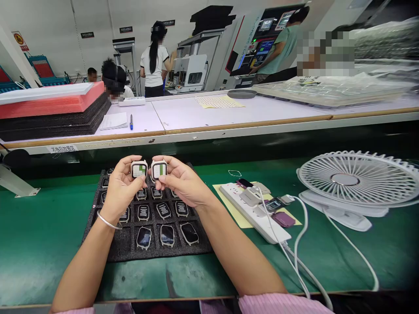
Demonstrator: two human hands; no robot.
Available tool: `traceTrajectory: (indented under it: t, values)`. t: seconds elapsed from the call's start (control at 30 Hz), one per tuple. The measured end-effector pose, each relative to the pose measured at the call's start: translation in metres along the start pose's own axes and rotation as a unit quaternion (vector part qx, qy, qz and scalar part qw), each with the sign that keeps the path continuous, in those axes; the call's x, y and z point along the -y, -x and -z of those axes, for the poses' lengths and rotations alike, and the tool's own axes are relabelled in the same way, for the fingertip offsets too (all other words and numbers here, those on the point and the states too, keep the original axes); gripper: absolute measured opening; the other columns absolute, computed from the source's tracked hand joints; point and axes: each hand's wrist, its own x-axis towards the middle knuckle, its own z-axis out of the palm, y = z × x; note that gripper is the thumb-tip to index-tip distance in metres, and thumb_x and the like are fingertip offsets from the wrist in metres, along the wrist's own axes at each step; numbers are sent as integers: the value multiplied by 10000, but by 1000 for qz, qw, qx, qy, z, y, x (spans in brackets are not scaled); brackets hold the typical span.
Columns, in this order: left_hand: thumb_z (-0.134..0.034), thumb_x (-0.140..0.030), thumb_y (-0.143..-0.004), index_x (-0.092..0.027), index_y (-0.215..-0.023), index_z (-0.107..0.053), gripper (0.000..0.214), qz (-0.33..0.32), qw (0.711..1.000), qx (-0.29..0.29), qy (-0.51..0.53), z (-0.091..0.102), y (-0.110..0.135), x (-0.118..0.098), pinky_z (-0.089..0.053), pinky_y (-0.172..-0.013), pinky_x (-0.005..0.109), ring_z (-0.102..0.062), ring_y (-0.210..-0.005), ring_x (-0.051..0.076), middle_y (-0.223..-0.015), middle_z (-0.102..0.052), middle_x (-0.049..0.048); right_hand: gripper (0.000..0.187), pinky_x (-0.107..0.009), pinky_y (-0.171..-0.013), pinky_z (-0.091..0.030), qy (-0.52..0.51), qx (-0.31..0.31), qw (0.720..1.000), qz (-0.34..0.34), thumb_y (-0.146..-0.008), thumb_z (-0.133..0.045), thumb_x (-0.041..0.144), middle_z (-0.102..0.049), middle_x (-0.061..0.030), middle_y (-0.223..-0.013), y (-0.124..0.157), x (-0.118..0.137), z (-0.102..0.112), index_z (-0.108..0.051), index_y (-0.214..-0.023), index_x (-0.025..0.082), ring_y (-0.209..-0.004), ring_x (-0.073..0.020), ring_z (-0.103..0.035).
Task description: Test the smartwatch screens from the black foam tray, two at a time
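- The fingers of the left hand (122, 188) are clamped on the left watch body (139, 169), a small square strapless unit in a pale case. Its white-and-green screen is lit, and thumb and fingertips pinch its edges.
- The fingers of the right hand (183, 181) are closed the same way on the right watch body (159, 169), a matching square pale-cased unit whose screen also glows.
- Both units are held off the counter with their screens toward the wearer, just beside each other at 12 o'clock from the palms.
- Judged from this, the step in hand is a side-by-side look at two lit screens.
- Any next move calls for an edge-only grip, keeping the thumbs off the glass.
- A thin silver bangle (108, 221) circles the left wrist.
- At 6 o'clock under the hands lies a black foam tray (124, 252) holding rows of dark-screened watch bodies (166, 235) in pockets.
- The tray rests on the green-matted counter (39, 235).
- At 3 o'clock lies a white power strip (252, 214) with plugs and white cables, and beyond it a white round desk fan (356, 179).
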Motion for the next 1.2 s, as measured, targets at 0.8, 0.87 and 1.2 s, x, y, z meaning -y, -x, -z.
traceTrajectory:
  t: [0.8, 0.87, 1.2]
  values:
    - [-748, -257, -767, -210, -1112, -612, 374, -26, 999, -19, -6, 2, 0, 2, -502, -547, 156, -574, -665, 78, -903, -643, 6, 420, -261, -669, -559, -29, 2, 1000, -5, -804, -715, 182, -683, -21, -973, 1, 1, 0, -593, -1203, 228, -718, -126, -676]
    - [-746, -232, -754, -207, -1116, -606, 389, -30, 999, -15, -2, 2, -1, 2, -507, -551, 155, -584, -680, 81, -912, -641, 9, 438, -258, -673, -558, -29, 6, 1000, 4, -795, -705, 150, -678, -19, -981, 0, 1, 0, -587, -1210, 231, -732, -126, -680]
    - [-685, -110, -732, -223, -1176, -581, 471, -23, 1000, 10, 16, 0, -1, 4, -546, -606, 182, -646, -658, 71, -959, -647, -3, 498, -235, -632, -521, -19, -4, 1000, 5, -713, -672, 55, -692, -8, -992, 0, 2, 0, -577, -1170, 228, -673, -94, -650]
